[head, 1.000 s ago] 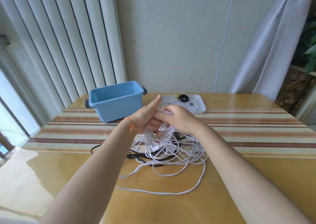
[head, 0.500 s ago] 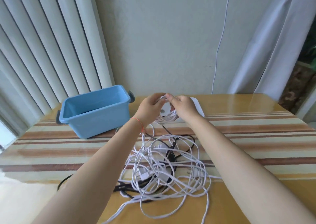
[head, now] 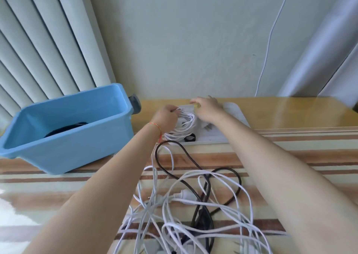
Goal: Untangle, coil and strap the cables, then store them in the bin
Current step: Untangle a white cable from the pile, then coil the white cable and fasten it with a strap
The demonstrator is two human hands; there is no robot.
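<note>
My left hand grips a small coil of white cable above the near end of a white tray at the table's far edge. Over the tray, my right hand pinches a small yellow-green piece, perhaps a strap. A black strap ring lies on the tray below the coil. A tangle of white cables and a black cable sprawls on the table between my forearms. The blue bin stands at the left with a coiled black cable inside.
The table has a striped glossy top and ends at the wall just behind the tray. Vertical blinds hang at the left and a curtain at the right. A thin white wire runs down the wall.
Both hands moved away from me toward the tray, carrying the white coil. My right hand left the coil and reached onto the tray. The view tilted and came closer.
</note>
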